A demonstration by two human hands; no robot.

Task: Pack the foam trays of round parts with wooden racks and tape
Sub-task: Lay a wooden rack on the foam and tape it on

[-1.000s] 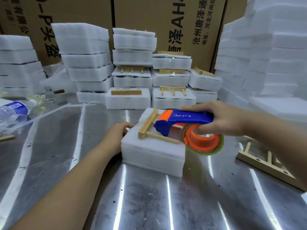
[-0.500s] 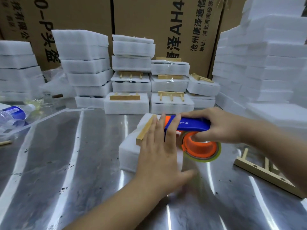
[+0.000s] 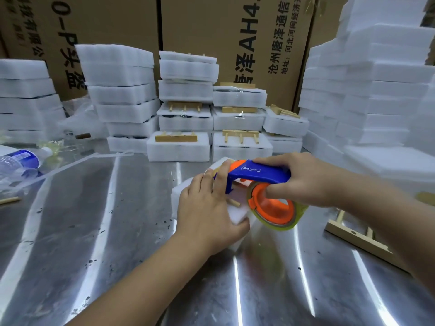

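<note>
A white foam tray pack (image 3: 179, 196) lies on the steel table in front of me, with a wooden rack (image 3: 234, 203) on top, mostly hidden. My left hand (image 3: 207, 205) lies flat on the pack, fingers straight, thumb down its near side. My right hand (image 3: 303, 182) grips the blue handle of an orange tape dispenser (image 3: 273, 201). The dispenser's front end sits over the top of the pack. Its roll of clear tape hangs off the pack's right edge.
Taped foam packs with racks (image 3: 179, 147) are stacked at the back, in front of cardboard boxes (image 3: 211, 31). Tall foam stacks (image 3: 376, 90) rise at right and left. A loose wooden rack (image 3: 357, 238) lies right. A water bottle (image 3: 16, 161) lies left.
My left hand has moved from the pack's left side onto its top and now presses there. The dispenser has shifted slightly toward me over the pack.
</note>
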